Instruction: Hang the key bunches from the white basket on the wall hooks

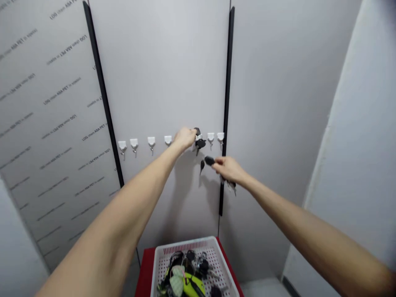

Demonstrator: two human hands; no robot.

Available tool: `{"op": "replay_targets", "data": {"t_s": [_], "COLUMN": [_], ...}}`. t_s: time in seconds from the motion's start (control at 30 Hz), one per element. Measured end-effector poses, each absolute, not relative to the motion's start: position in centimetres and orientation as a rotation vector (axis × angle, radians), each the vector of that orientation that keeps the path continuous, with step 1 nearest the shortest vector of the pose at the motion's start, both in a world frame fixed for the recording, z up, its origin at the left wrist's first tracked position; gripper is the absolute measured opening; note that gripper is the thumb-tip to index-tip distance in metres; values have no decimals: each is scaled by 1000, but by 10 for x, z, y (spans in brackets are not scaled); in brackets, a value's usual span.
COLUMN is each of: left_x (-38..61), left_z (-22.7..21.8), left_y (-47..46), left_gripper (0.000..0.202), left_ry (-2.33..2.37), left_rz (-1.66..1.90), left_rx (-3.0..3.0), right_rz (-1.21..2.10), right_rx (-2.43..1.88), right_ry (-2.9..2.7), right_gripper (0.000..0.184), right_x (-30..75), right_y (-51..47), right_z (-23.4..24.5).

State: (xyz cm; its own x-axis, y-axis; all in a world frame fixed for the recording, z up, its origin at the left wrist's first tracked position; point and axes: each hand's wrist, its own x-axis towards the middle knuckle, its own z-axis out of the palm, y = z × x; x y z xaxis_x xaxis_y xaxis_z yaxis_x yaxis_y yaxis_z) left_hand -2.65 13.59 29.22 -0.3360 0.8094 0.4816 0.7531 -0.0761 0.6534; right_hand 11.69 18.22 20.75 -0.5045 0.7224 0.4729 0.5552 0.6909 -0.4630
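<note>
Black keys (200, 143) hang from the hook row (151, 141), pinched at the right of our left hand (185, 138); just below-right, our right hand (228, 168) grips a loose key (209, 161), pointing left.

Print: "LOG clean ASA PET", grey letters on the left wall panel (46, 123)
Pattern: the same line repeats in slanted rows all over that panel, every other row turned upside down
Clearest copy: the row (94, 133) just left of the black strip (102, 95), at hook height
Words after "PET": small grey print, too blurred to read
Hanging keys (200, 143): any marking too small to tell
Black key (209, 161): any marking too small to tell
</note>
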Motion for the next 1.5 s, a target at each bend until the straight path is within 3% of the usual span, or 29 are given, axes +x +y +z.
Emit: {"op": "replay_targets", "data": {"t_s": [0.1,0.23,0.33,0.43,0.53,0.63,0.77,0.9,1.07,1.2,1.33,1.5], "left_x": [-27,-29,-26,-23,-30,-44,-59,-58,-52,-54,-57,-53], "left_z": [234,118,41,2,3,29,84,136,162,149,94,10], "left_y": [111,69,40,21,12,12,20,19,14,15,12,-7], "left_gripper": [26,37,38,34,27,28,50,57,57,57,54,26], "left_ry": [2038,2073,2193,2240,2230,2127,1659,1250,1222,1323,1513,1931], "left_rz": [1273,879,572,401,433,788,1226,1334,1334,1302,1256,947], "left_rx": [1905,1875,1791,1763,1744,1614,1247,1201,1216,1194,1236,1688], "right_rz": [525,684,725,768,811,886,1479,1883,1917,1848,1624,1080], "right_rx": [-976,-1065,-1130,-1134,-1108,-1092,-844,-447,-348,-458,-642,-858], "right_ry": [-2403,-2490,-2512,-2524,-2494,-2402,-2007,-1803,-1799,-1861,-2056,-2559], "right_gripper": [18,15,12,11,14,30,49,54,56,54,49,32], "right_x": [114,109,105,107,111,105,77,52,44,42,46,72], "right_y": [166,141,127,120,119,117,105,88,77,73,69,71], "right_z": [135,48,10,-1,9,34,80,126,153,144,96,12]}}
